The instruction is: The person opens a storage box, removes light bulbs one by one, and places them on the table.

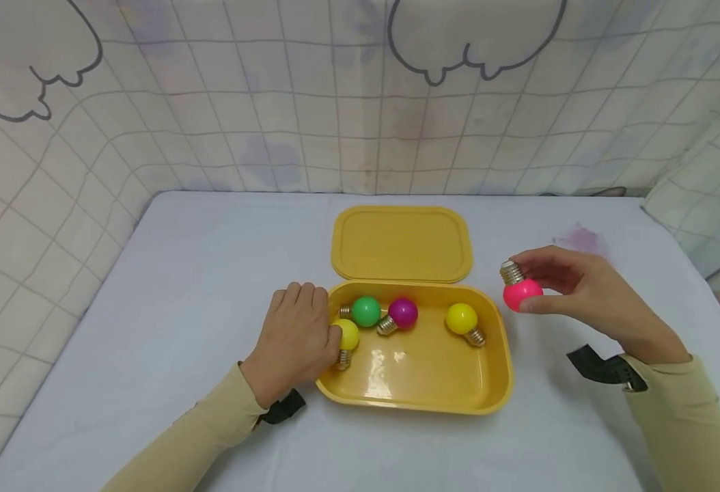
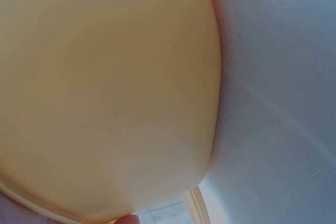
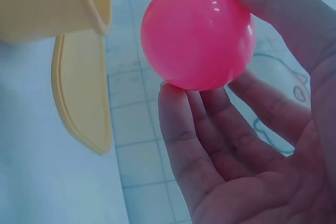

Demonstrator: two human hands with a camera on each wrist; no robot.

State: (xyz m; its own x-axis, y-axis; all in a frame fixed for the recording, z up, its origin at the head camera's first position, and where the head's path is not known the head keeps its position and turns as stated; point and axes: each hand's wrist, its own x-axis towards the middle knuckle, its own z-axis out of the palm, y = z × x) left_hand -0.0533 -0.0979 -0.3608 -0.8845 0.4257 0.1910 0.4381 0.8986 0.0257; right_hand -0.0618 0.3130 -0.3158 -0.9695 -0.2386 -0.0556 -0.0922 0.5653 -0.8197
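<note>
Pink bulb held beside the box

Right of centre in the frame, I can see the pink bulb pinched between the thumb and fingertips of the right hand. Thumb below, fingers above, it hangs clear of the cloth. The long axis slants: metal base up and a little left, round globe down and right.

What the next move seems to turn on is the gap: the box lies to the left of those fingers and slightly lower in the frame, its right rim near the bulb but not touching. The right hand is plainly the nearer one to the bulb.

Over left of centre, the left hand grips the box's left side, thumb over the rim, partly hiding a yellow bulb; whether they touch I can't tell. Green bulb and purple bulb lie close by inside, another yellow bulb farther right. The lid lies flat above the box in the frame
</note>
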